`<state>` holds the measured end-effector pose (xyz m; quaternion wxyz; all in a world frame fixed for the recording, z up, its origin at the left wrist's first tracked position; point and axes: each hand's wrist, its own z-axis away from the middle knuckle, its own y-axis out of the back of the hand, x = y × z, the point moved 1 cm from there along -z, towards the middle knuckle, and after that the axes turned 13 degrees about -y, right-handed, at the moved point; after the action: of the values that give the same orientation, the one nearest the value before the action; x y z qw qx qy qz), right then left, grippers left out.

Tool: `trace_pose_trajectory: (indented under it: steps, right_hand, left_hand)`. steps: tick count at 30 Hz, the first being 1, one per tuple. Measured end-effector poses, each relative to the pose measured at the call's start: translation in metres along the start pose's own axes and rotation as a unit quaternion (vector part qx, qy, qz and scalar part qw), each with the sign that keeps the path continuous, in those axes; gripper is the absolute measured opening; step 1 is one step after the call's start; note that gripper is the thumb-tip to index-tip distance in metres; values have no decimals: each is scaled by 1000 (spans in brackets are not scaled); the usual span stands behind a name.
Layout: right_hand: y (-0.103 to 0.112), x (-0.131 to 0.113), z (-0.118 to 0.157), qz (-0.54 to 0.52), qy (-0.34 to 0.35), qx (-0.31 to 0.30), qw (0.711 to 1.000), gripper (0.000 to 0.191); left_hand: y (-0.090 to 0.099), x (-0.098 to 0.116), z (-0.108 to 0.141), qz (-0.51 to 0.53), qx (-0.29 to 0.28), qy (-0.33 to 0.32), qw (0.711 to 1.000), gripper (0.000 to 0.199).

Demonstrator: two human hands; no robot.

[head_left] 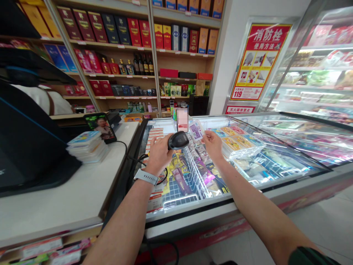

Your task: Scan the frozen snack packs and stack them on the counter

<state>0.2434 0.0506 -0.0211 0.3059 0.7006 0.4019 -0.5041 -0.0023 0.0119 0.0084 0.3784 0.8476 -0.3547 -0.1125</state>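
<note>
My left hand [160, 152], with a pale watch band on its wrist, is wrapped round a black handheld scanner [178, 140] over the glass-topped freezer [190, 217]. Between the thumb and fingers of my right hand [213, 145] is a flat white and purple package [196, 130], tilted just right of the scanner. Behind the scanner stands a phone [182, 119] with a pinkish screen. Right of my right hand, stacks of colourful flat packs [237, 141] lie on the freezer glass.
On the white counter [55, 195] at left are a stack of flat packs [86, 147], a propped phone [101, 127] and a large black monitor [33, 143]. A black cable [127, 145] runs near my left wrist. Shelves of boxes stand behind; part of a person shows at left.
</note>
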Motion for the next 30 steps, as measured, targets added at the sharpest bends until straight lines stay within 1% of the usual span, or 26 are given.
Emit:
trace_pose_trajectory:
  steps: [12, 17, 21, 25, 27, 30]
  right_hand:
    - [0, -1, 2, -2, 9, 2, 1000, 34]
    - [1, 0, 2, 0, 7, 6, 1000, 36]
    - [4, 2, -4, 56, 30, 24, 998, 35]
    - [15, -1, -10, 125, 65, 73, 987, 34]
    - [23, -5, -13, 165, 85, 105, 977, 33]
    - [35, -10, -14, 247, 114, 146, 951, 31]
  left_hand:
    - [1, -1, -1, -8, 0, 14, 1000, 49]
    - [2, 2, -1, 8, 2, 10, 1000, 50]
    - [2, 2, -1, 18, -2, 3, 1000, 51]
    - [1, 1, -1, 22, -1, 2, 1000, 51]
    - [1, 0, -1, 22, -2, 4, 1000, 52]
    - [1, 0, -1, 23, -6, 1, 1000, 52]
